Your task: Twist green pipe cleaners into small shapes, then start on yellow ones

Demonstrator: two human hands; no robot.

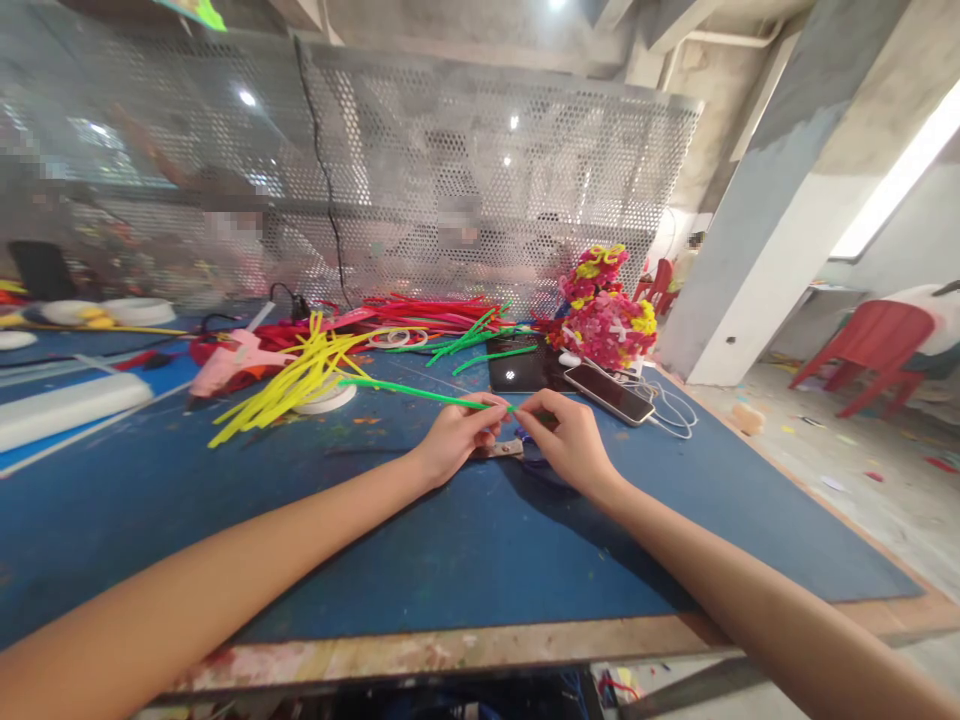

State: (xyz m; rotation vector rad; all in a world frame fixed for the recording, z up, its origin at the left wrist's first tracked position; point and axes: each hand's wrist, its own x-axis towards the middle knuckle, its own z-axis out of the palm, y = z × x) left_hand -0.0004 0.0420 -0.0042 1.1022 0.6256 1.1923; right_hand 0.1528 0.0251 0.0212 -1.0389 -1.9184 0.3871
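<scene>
A long green pipe cleaner (409, 391) lies slanted above the blue table mat (465, 540), its right end between my two hands. My left hand (459, 436) is closed, pinching the stem near its end. My right hand (570, 435) is also closed, its fingertips pinching the same green tip right beside the left hand's fingers. Under my hands lie scissors (504, 450), partly hidden. A loose heap of yellow pipe cleaners (296, 380) sits to the left, and more green ones (480, 345) and red ones (431, 313) lie further back.
A pink glue gun (232, 365) lies at the left. Two phones (607, 392) with a white cable sit right of centre, beside a bouquet of pink and yellow pipe-cleaner flowers (604, 315). A perforated metal screen (487, 180) closes the back. A red chair (874, 350) stands at right.
</scene>
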